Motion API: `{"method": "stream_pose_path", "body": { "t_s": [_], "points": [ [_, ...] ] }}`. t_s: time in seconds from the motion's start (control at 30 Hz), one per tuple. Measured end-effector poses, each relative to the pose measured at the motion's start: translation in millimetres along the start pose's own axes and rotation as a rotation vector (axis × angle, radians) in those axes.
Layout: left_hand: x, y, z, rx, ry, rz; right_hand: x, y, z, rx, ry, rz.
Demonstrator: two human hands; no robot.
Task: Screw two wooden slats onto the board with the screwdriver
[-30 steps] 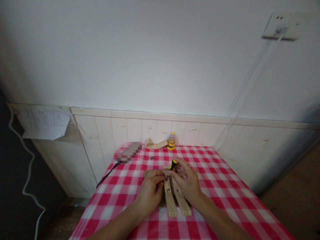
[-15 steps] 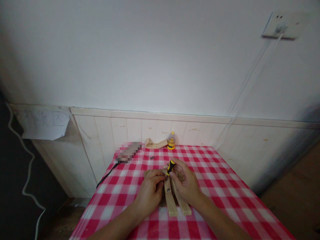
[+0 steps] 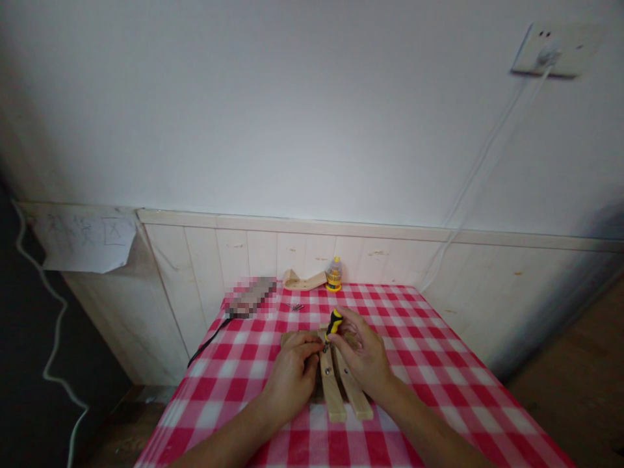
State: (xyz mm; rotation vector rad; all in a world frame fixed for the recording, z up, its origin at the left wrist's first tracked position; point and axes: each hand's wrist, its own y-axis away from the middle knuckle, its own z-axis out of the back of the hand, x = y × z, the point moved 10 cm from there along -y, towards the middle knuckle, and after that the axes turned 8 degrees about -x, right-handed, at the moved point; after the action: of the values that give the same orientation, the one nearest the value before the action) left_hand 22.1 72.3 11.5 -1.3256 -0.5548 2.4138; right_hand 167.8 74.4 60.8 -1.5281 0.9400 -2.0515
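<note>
My right hand (image 3: 363, 354) is closed around the handle of a black-and-yellow screwdriver (image 3: 334, 323), tilted with its tip down at a small metal screw on a wooden piece (image 3: 333, 396). My left hand (image 3: 295, 367) presses its bent fingers together beside that tip; whether they pinch the screw or the wood I cannot make out. A second wooden strip (image 3: 358, 400) lies alongside, partly under my right hand. Both strips have a metal screw head showing. Under them is a brownish wooden board (image 3: 292, 337), mostly hidden by my hands.
A red-and-white checked cloth (image 3: 419, 403) covers the table. Toward the wall stand a yellow bit holder with a clear top (image 3: 334, 276) and a curved wooden piece (image 3: 307, 282). Several small metal pieces (image 3: 297, 307) lie nearby. At the left is a blurred-out object with a black strap (image 3: 209, 341).
The screwdriver handle has turned slightly and my right fingers have shifted on it. A screw on the right strip now shows. My left hand and the wood stay in place.
</note>
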Motion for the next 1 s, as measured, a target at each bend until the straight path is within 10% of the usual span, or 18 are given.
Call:
{"method": "stream_pose_path", "body": {
  "t_s": [1.0],
  "points": [
    [1,0,0.4,-0.009,0.007,-0.001,3,3,0,0.016,-0.015,0.026]
  ]
}}
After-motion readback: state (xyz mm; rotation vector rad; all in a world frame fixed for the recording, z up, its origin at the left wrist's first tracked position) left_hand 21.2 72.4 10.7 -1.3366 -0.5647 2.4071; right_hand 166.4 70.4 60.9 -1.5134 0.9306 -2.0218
